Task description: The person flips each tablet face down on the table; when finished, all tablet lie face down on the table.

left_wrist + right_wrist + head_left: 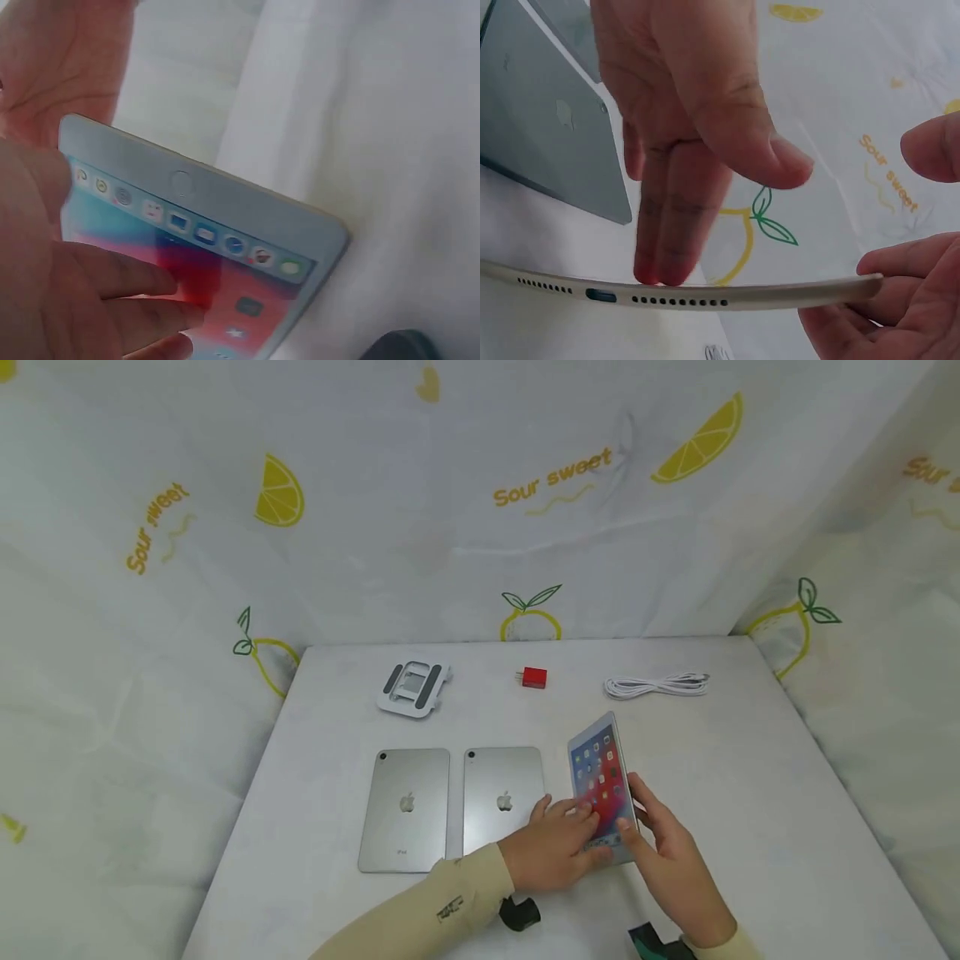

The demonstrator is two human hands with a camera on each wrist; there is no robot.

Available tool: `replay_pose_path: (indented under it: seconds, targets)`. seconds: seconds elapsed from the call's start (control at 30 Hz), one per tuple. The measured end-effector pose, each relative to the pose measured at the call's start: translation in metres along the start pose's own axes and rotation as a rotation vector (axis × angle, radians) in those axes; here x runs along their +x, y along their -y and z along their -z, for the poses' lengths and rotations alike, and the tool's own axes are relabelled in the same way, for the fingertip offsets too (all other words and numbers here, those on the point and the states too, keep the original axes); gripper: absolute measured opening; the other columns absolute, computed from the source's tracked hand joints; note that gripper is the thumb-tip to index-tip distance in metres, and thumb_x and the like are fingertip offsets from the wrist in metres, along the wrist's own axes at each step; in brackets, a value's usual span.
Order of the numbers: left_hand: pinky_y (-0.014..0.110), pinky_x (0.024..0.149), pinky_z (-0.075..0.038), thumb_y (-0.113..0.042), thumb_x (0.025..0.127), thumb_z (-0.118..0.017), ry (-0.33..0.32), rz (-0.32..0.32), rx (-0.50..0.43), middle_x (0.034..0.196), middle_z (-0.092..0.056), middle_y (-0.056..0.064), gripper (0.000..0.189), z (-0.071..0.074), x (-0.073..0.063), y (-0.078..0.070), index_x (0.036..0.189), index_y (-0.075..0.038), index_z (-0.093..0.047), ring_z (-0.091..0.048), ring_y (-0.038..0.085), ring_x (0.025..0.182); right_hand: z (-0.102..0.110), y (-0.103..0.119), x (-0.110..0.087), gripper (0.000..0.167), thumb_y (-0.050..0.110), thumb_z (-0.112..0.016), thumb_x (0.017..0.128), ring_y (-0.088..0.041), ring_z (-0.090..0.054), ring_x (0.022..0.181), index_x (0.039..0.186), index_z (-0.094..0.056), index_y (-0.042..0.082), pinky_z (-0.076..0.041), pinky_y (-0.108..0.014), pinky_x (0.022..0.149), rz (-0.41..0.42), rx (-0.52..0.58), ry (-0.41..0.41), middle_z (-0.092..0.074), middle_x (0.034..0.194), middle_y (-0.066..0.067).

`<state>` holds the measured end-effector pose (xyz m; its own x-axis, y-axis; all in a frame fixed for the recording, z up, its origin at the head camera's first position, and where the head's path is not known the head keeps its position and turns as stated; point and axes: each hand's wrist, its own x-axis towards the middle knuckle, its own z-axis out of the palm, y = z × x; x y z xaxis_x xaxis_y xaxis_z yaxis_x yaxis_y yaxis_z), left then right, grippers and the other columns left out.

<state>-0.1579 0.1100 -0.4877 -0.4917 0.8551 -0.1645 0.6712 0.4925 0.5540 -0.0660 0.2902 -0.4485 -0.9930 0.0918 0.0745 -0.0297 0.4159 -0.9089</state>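
A white-fronted tablet (596,768) is tilted up off the table, its lit screen showing app icons. My right hand (671,860) grips its right edge, fingers behind the back and thumb at the front side. In the right wrist view, those fingers (900,289) curl under the tablet's thin edge (780,294). My left hand (555,847) lies over the lower screen, its straight fingers (142,307) touching the glass. Beside it, a silver tablet (502,785) lies face down, partly covered by the left hand. Another silver tablet (405,810) lies face down further left.
At the back left of the white table (765,793) lies a white folding stand (413,688) with grey pads. A red plug charger (534,677) sits at the back middle, and a coiled white cable (656,686) to its right. Lemon-printed white cloth hangs behind and at both sides.
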Motion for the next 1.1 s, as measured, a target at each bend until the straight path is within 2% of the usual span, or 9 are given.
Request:
replay_pose_path:
  seconds: [0.2, 0.4, 0.47, 0.53, 0.67, 0.73, 0.8, 0.97, 1.1]
  targets:
    - [0.054, 0.121, -0.033, -0.051, 0.114, -0.044, -0.188, -0.055, -0.004, 0.158, -0.054, -0.003, 0.061, 0.015, -0.004, 0.002, 0.163, -0.014, -0.047, -0.054, 0.015, 0.137, -0.011, -0.001, 0.002, 0.062, 0.004, -0.051, 0.113, -0.039, -0.042, 0.145, 0.169, -0.024, 0.001, -0.039, -0.012, 0.106, 0.111, 0.034, 0.051, -0.03, 0.171, -0.022]
    - [0.041, 0.118, -0.042, -0.05, 0.11, -0.053, -0.344, -0.108, -0.063, 0.16, -0.052, 0.003, 0.069, 0.023, -0.01, 0.004, 0.164, -0.008, -0.042, -0.05, 0.017, 0.145, -0.024, -0.002, 0.004, 0.058, 0.002, -0.039, 0.115, -0.003, -0.033, 0.151, 0.171, -0.024, 0.008, -0.035, -0.012, 0.109, 0.164, 0.08, 0.079, -0.027, 0.171, -0.023]
    - [0.04, 0.118, -0.041, -0.048, 0.11, -0.055, -0.359, -0.104, -0.096, 0.161, -0.05, 0.004, 0.069, 0.022, -0.012, 0.007, 0.165, -0.008, -0.04, -0.049, 0.018, 0.146, -0.027, -0.003, 0.005, 0.056, 0.001, -0.035, 0.116, -0.005, -0.029, 0.154, 0.17, -0.024, 0.005, -0.033, -0.012, 0.111, 0.187, 0.105, 0.087, -0.028, 0.171, -0.024]
    - [0.038, 0.119, -0.04, -0.046, 0.11, -0.056, -0.364, -0.094, -0.126, 0.163, -0.049, 0.004, 0.069, 0.021, -0.015, 0.009, 0.166, -0.01, -0.038, -0.047, 0.02, 0.147, -0.03, -0.005, 0.006, 0.053, 0.0, -0.031, 0.116, -0.018, -0.033, 0.154, 0.168, -0.024, 0.0, -0.033, -0.013, 0.111, 0.195, 0.114, 0.099, -0.028, 0.17, -0.024]
    - [0.04, 0.118, -0.042, -0.044, 0.11, -0.058, -0.372, -0.073, -0.123, 0.166, -0.043, 0.004, 0.067, 0.023, -0.023, 0.015, 0.165, -0.01, -0.041, -0.047, 0.023, 0.147, -0.037, -0.008, 0.008, 0.051, 0.007, -0.026, 0.118, -0.049, -0.034, 0.149, 0.166, -0.019, -0.009, -0.032, -0.011, 0.11, 0.135, 0.099, 0.145, -0.026, 0.17, -0.028]
    - [0.042, 0.118, -0.042, -0.042, 0.11, -0.059, -0.366, -0.073, -0.112, 0.17, -0.037, 0.005, 0.067, 0.025, -0.028, 0.019, 0.165, -0.009, -0.04, -0.045, 0.026, 0.149, -0.041, -0.011, 0.01, 0.052, 0.01, -0.025, 0.119, -0.053, -0.033, 0.149, 0.165, -0.018, -0.012, -0.031, -0.011, 0.11, 0.105, 0.091, 0.163, -0.026, 0.169, -0.03]
    - [0.044, 0.119, -0.041, -0.04, 0.111, -0.059, -0.354, -0.08, -0.111, 0.173, -0.032, 0.006, 0.067, 0.027, -0.034, 0.023, 0.166, -0.009, -0.038, -0.044, 0.029, 0.15, -0.045, -0.013, 0.01, 0.052, 0.012, -0.026, 0.119, -0.053, -0.032, 0.15, 0.164, -0.018, -0.013, -0.033, -0.02, 0.113, 0.078, 0.078, 0.177, -0.028, 0.168, -0.031]
    - [0.044, 0.119, -0.04, -0.033, 0.112, -0.058, -0.313, -0.086, -0.123, 0.175, -0.025, 0.009, 0.066, 0.03, -0.049, 0.036, 0.168, -0.007, -0.034, -0.042, 0.031, 0.151, -0.053, -0.023, 0.011, 0.056, 0.021, -0.028, 0.12, -0.052, -0.027, 0.152, 0.164, -0.022, -0.012, -0.03, -0.059, 0.117, -0.039, 0.041, 0.202, -0.028, 0.166, -0.034]
    - [0.045, 0.119, -0.04, -0.027, 0.112, -0.058, -0.296, -0.056, -0.173, 0.175, -0.024, 0.008, 0.065, 0.029, -0.061, 0.045, 0.168, -0.006, -0.032, -0.039, 0.028, 0.152, -0.055, -0.031, 0.012, 0.064, 0.031, -0.033, 0.119, -0.052, -0.025, 0.153, 0.164, -0.02, -0.013, -0.023, -0.065, 0.119, -0.137, -0.01, 0.216, -0.024, 0.167, -0.035]
